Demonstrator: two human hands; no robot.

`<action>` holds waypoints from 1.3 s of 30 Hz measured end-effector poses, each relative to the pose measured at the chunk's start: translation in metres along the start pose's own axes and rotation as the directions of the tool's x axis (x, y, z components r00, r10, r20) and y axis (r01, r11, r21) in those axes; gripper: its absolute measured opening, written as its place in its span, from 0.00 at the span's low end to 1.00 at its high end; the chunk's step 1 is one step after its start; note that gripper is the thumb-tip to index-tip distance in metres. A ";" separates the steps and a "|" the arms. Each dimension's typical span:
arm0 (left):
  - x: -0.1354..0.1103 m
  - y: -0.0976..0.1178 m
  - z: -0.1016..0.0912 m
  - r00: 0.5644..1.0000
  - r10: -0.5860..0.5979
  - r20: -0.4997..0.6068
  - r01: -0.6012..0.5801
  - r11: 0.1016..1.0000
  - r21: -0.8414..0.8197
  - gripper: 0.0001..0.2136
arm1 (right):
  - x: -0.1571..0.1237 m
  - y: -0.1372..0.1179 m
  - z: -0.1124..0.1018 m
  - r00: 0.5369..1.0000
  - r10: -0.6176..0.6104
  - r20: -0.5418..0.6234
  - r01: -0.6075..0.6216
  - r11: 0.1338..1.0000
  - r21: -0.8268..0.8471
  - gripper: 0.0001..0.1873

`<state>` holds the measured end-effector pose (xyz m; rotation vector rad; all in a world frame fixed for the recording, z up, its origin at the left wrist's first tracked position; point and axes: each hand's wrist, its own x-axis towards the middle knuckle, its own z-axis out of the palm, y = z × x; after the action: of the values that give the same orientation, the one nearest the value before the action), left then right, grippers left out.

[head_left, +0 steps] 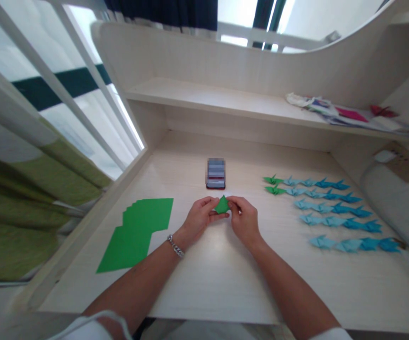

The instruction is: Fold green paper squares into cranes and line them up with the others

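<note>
A small folded piece of green paper is held up between both hands, over the middle of the desk. My left hand pinches its left side, thumb in front and fingers behind and below. At its right edge, my right hand grips it between thumb and fingertips. The paper comes to a point at the top; its finer folds are too small to make out. Left of my left forearm lie several flat green paper sheets, overlapping in a fan. A chain bracelet circles my left wrist.
A phone lies just beyond my hands. Rows of folded paper cranes, blue ones and two green ones, stand at the right. Papers lie on the shelf at the back. White bars edge the left side.
</note>
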<state>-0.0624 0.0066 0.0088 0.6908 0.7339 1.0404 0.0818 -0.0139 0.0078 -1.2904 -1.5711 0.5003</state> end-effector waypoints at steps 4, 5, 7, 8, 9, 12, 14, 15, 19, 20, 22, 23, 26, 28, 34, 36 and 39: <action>0.000 0.000 0.000 1.000 0.010 0.008 -0.010 1.000 0.005 0.10 | 0.000 0.002 0.000 1.000 0.000 0.009 0.000 1.000 0.009 0.15; 0.000 0.000 0.000 1.000 0.012 0.005 -0.012 1.000 0.011 0.10 | 0.000 0.003 0.000 1.000 0.002 0.015 -0.002 1.000 0.015 0.15; 0.000 0.000 0.000 1.000 0.016 -0.005 -0.016 0.999 0.029 0.11 | 0.000 0.004 0.001 1.000 0.017 0.026 -0.018 0.999 0.028 0.14; 0.000 0.000 0.000 1.000 0.020 -0.011 -0.020 0.999 0.040 0.11 | 0.000 0.004 0.001 0.999 0.027 0.031 -0.028 0.999 0.034 0.13; 0.000 -0.001 0.000 1.000 0.025 -0.015 -0.024 0.998 0.052 0.11 | 0.001 0.005 0.001 0.999 0.037 0.034 -0.039 0.998 0.043 0.13; 0.001 -0.003 -0.001 0.999 0.038 -0.028 -0.035 0.995 0.093 0.11 | 0.002 0.005 0.002 0.996 0.081 0.034 -0.083 0.993 0.079 0.10; 0.001 -0.004 -0.001 0.998 0.049 -0.032 -0.045 0.992 0.117 0.11 | 0.002 0.005 0.002 0.992 0.120 0.034 -0.123 0.987 0.101 0.09; 0.001 -0.004 -0.001 0.998 0.055 -0.032 -0.051 0.990 0.128 0.10 | 0.002 0.005 0.002 0.990 0.138 0.034 -0.141 0.984 0.108 0.08; 0.002 -0.006 -0.002 0.998 0.051 -0.022 -0.047 0.984 0.175 0.10 | 0.002 0.007 0.003 0.983 0.179 0.031 -0.182 0.978 0.102 0.07; 0.002 -0.006 -0.002 0.999 0.042 -0.024 -0.037 0.983 0.179 0.11 | 0.002 0.007 0.003 0.983 0.181 0.028 -0.183 0.978 0.097 0.07; 0.003 -0.006 -0.002 0.999 0.026 -0.034 -0.020 0.986 0.163 0.11 | 0.002 0.006 0.002 0.985 0.168 0.029 -0.170 0.981 0.090 0.07; 0.003 -0.005 -0.002 0.999 0.021 -0.043 -0.015 0.989 0.144 0.10 | 0.002 0.005 0.002 0.988 0.150 0.034 -0.152 0.984 0.088 0.06; 0.003 -0.003 -0.002 0.998 0.021 -0.059 -0.016 0.996 0.083 0.09 | 0.002 0.002 0.000 0.996 0.051 0.071 -0.058 0.994 0.091 0.05; 0.003 -0.002 -0.002 0.998 0.032 -0.062 -0.028 0.997 0.066 0.09 | 0.003 0.000 -0.001 0.995 -0.005 0.097 -0.004 0.996 0.094 0.05; 0.006 -0.004 -0.005 0.995 0.073 -0.067 -0.057 0.976 0.212 0.11 | 0.003 0.006 0.001 0.988 0.012 0.151 -0.019 0.999 0.050 0.07; 0.006 -0.004 -0.006 0.996 0.064 -0.064 -0.044 0.961 0.274 0.12 | 0.002 0.008 0.001 0.984 0.043 0.172 -0.049 0.998 0.033 0.06; 0.006 -0.002 -0.007 0.996 0.065 -0.068 -0.039 0.941 0.335 0.14 | 0.003 0.011 0.001 0.974 0.120 0.190 -0.134 0.989 0.063 0.08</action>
<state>-0.0651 0.0127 0.0018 0.9695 0.9774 1.0052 0.0865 -0.0069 -0.0001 -1.3228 -1.6123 0.7731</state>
